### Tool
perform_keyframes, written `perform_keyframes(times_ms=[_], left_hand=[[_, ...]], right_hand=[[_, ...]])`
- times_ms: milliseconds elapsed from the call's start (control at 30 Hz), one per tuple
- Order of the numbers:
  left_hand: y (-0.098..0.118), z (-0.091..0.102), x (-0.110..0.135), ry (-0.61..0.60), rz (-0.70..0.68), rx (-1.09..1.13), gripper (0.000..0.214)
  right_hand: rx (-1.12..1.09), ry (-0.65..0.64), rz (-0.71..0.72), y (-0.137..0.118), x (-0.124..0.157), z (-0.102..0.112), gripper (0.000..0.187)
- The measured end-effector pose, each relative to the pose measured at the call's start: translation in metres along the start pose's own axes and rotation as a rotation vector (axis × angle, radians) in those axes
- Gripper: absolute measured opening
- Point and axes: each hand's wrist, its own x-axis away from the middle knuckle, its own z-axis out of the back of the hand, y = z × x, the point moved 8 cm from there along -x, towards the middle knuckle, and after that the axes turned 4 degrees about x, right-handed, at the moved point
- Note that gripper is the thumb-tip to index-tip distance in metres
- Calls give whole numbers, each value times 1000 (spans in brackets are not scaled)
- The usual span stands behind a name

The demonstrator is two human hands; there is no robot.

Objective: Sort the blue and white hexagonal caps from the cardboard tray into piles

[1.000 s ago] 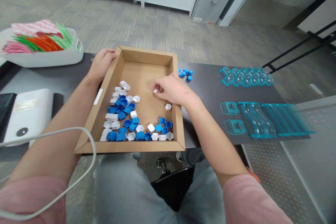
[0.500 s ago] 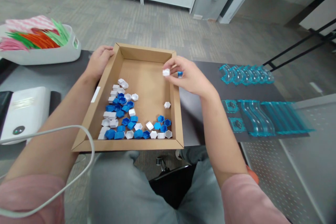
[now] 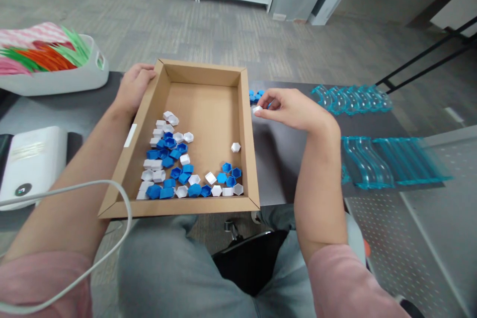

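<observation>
A shallow cardboard box (image 3: 249,159) lies at the table's front edge, tilted slightly. Inside it, blue and white hexagonal plastic pieces (image 3: 167,154) are heaped along the left and near sides, and a lone white piece (image 3: 235,147) rests by the right wall. My left hand (image 3: 137,84) is closed over the far part of the box's left rim. Just outside the right wall, my right hand (image 3: 285,107) pinches a white hexagonal piece (image 3: 257,109) between thumb and fingers. Beyond those fingertips several blue pieces (image 3: 255,96) lie on the table, partly hidden by the hand.
Clear teal plastic parts (image 3: 352,99) stand in rows on the right, with long teal tracks (image 3: 387,161) nearer. At left are a white bin (image 3: 99,72) of colourful strips and a white device (image 3: 35,159). A white cable (image 3: 128,203) crosses my left arm.
My right hand has moved right with the white piece, from over the box to beyond its right wall. Blue pieces on the table are now more visible. My left hand stays on the rim.
</observation>
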Motion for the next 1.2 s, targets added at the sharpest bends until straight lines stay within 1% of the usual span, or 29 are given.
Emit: perform_keyframes(times_ms=[100,200,267,300,333,433,500,567,733,900,1067,1200], left_hand=[[4,-1,2,-1,-7,-5,34],[6,0,3,4,-11,-15,32],[6,0,3,8,-9,-31,31],[5,1,2,8,-5,-36,32],[5,1,2,7,2,-39,32],[5,1,3,8,0,-38,32],[7,1,4,14,2,-32,32],[8,1,5,18,11,-19,31],[10,0,8,15,25,19,29],[9,0,8,14,36,27,30],[6,-1,6,0,47,55,30],[10,-2,8,8,49,40,28]], right_hand=[[18,-67,-48,11,0,-9,22],[29,-226,-62,16,-1,-28,27],[20,-275,-69,17,-2,-35,26],[15,-256,-75,19,-3,-34,24],[10,-209,-81,20,-5,-30,21],[9,43,-97,32,-14,-11,13],[16,190,-107,44,-20,-4,15],[25,248,-119,57,-27,-6,20],[58,238,-164,77,-37,-20,29],[74,238,-232,87,-36,-19,32],[73,284,-259,93,-32,-14,34],[34,221,-244,92,-34,-22,39]])
